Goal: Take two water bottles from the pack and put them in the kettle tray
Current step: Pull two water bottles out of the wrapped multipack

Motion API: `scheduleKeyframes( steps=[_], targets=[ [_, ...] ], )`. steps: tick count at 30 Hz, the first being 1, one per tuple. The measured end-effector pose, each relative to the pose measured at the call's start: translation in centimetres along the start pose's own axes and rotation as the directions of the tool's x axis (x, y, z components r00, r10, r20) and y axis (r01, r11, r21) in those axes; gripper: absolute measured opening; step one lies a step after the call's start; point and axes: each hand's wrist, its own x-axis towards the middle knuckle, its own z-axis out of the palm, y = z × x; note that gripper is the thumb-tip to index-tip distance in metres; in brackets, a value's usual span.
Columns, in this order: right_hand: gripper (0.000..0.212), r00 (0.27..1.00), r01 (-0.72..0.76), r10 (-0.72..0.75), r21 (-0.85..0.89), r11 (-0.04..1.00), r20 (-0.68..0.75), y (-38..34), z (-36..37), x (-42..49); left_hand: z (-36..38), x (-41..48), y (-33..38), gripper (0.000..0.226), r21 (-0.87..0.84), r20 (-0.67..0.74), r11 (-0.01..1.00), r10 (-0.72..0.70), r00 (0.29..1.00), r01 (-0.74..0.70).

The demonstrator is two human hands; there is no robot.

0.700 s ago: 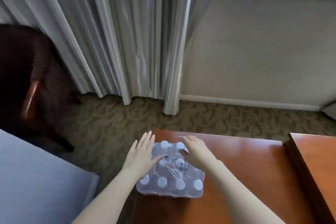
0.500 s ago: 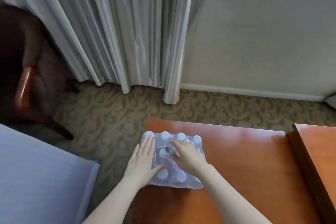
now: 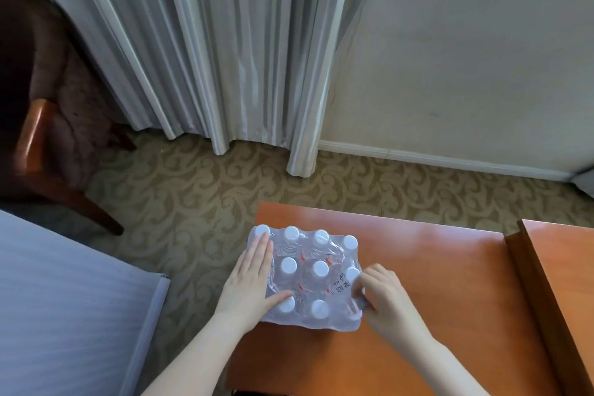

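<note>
Still stuck at the unwrapping step — no bottle out yet.

Pack (image 3: 305,280) on the worktop (image 3: 434,299) corner; left hand (image 3: 250,283) flat, fingers spread, bracing it; right hand (image 3: 382,296) fingers pinching wrap at the right edge — next, tear open.

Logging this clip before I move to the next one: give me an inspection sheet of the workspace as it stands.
Surface: wooden table, with a second wooden top at its right.
Job's things: shrink-wrapped pack of water bottles at the table's left end, wrap looks unopened, white caps up; no kettle tray in view.
Clutter: nothing seen.
Grippers: left hand flat on the pack's left side; right hand pinching the wrap at its right edge.
Cables: nothing seen.
Surroundings: grey curtains, patterned carpet, dark chair at left, bed corner.
</note>
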Motion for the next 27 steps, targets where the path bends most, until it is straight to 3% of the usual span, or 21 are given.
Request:
scheduleKeyframes(
  steps=[3, 5, 7, 12, 15, 17, 19, 23, 27],
  targets=[
    [0.03, 0.999, -0.006, 0.006, 0.002, 1.0, -0.049, 1.2, 1.0, -2.6, 0.3, 0.0, -0.1, 0.103, -0.017, -0.016, 1.0, 0.004, 1.0, -0.004],
    [0.02, 0.993, 0.064, -0.067, -0.029, 0.998, -0.1, 1.4, 2.0, -3.5, 0.4, 0.0, -0.1, 0.103, -0.034, -0.017, 0.999, 0.001, 1.0, -0.002],
    [0.03, 0.983, 0.106, -0.117, -0.081, 0.991, -0.145, 1.2, 2.8, -3.9, 0.5, 0.0, -0.2, 0.102, -0.04, -0.024, 0.999, 0.0, 1.0, 0.0],
    [0.045, 0.981, 0.027, -0.047, -0.106, 0.994, -0.187, 0.0, 2.4, -3.7, 0.8, 0.1, -0.3, 0.102, -0.041, -0.019, 0.999, 0.005, 1.0, -0.005],
    [0.04, 0.962, -0.026, 0.012, -0.049, 0.998, -0.271, -2.0, 1.6, -1.3, 1.1, 0.1, -0.4, 0.103, -0.057, -0.038, 0.998, 0.011, 0.999, -0.013],
    [0.031, 0.978, 0.003, -0.024, -0.102, 0.995, -0.208, -3.8, 1.7, 1.6, 1.4, 0.2, -0.6, 0.103, -0.037, -0.048, 0.999, 0.011, 0.999, -0.013],
    [0.024, 0.996, 0.053, -0.068, -0.237, 0.97, -0.055, -5.3, 2.8, 4.6, 1.5, 0.3, -0.6, 0.103, -0.008, -0.05, 1.0, 0.007, 0.999, -0.008],
    [0.039, 0.968, 0.102, 0.001, -0.396, 0.912, 0.252, -5.9, 6.1, 8.5, 1.7, 0.4, -0.8, 0.102, -0.012, -0.052, 1.0, 0.011, 0.999, -0.012],
    [0.043, 0.956, 0.049, 0.067, -0.38, 0.924, 0.286, -5.5, 8.2, 9.5, 1.1, 0.5, -0.7, 0.102, -0.024, -0.025, 1.0, -0.005, 1.0, 0.005]
  ],
)
